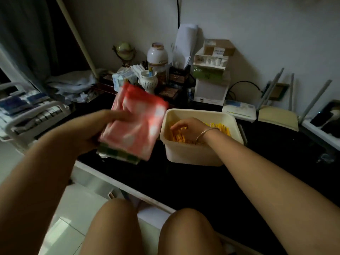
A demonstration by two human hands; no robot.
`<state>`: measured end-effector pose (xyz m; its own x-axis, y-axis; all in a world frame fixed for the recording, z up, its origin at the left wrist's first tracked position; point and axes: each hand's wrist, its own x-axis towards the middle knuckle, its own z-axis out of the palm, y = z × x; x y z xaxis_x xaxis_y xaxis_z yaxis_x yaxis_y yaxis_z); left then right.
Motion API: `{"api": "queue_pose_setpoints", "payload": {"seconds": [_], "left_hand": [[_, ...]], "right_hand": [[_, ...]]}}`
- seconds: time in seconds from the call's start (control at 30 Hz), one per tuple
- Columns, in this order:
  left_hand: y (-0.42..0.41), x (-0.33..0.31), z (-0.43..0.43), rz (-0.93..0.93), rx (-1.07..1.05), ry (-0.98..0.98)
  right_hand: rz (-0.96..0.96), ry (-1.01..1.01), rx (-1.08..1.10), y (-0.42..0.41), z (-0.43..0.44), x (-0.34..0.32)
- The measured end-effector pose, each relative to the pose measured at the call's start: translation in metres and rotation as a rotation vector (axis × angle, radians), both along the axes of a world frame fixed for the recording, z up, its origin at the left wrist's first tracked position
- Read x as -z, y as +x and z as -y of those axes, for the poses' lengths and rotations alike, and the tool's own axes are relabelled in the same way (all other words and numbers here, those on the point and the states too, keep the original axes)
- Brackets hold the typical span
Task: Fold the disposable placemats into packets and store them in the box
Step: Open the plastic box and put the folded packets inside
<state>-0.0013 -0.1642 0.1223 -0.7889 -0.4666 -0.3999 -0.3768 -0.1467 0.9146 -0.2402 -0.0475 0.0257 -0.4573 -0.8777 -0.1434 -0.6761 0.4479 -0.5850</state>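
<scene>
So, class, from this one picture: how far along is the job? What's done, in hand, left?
Done: the box already holds yellow items, seemingly packets. In hand: the left hand grips a folded pink and green stack, while the right hand reaches among the yellow items. Left: that stack is not yet in the box.

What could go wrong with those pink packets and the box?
1. The left hand holds a stack of pink packets with a green packet underneath; the loose stack might slip apart.
2. The box already holds many yellow packets where the right hand reaches in, so the new ones may not fit easily.
</scene>
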Motion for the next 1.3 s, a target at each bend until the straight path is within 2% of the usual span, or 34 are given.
{"api": "queue_pose_setpoints", "payload": {"seconds": [0.1,0.23,0.37,0.43,0.57,0.73,0.8,0.87,0.93,1.0,1.07,1.13,1.3], "left_hand": [[-0.037,0.003,0.003,-0.11,-0.095,0.164],[-0.083,0.028,0.0,-0.139,-0.124,0.348],[-0.113,0.043,-0.007,-0.16,-0.117,0.438],[-0.125,0.046,-0.007,-0.178,-0.115,0.447],[-0.137,0.05,-0.006,-0.151,-0.134,0.418],[-0.141,0.055,-0.003,-0.098,-0.123,0.382],[-0.146,0.056,-0.006,-0.056,-0.111,0.31],[-0.154,0.062,-0.014,-0.014,-0.161,0.168],[-0.162,0.07,-0.027,0.038,-0.216,-0.088],[-0.164,0.076,-0.041,0.091,-0.173,-0.364],[-0.164,0.078,-0.046,0.134,-0.128,-0.543],[-0.163,0.072,-0.045,0.204,-0.088,-0.672],[-0.171,0.053,-0.054,0.515,0.119,-0.883]], "right_hand": [[-0.152,0.096,-0.089,0.001,0.002,0.0],[-0.203,0.242,-0.142,-0.002,0.002,-0.002],[-0.274,0.333,-0.103,-0.012,-0.001,0.007],[-0.268,0.393,-0.052,-0.017,0.001,0.009],[-0.355,0.502,-0.119,-0.018,0.002,0.005],[-0.613,0.727,-0.248,-0.026,-0.013,-0.002],[-0.694,0.723,-0.262,-0.025,-0.023,-0.003],[-0.74,0.629,-0.27,-0.025,-0.032,-0.003],[-0.743,0.588,-0.279,-0.027,-0.038,-0.001],[-0.729,0.599,-0.274,-0.03,-0.041,0.002],[-0.72,0.603,-0.26,-0.032,-0.044,0.006],[-0.712,0.604,-0.269,-0.035,-0.047,0.006],[-0.652,0.586,-0.261,-0.034,-0.049,0.003]]}}
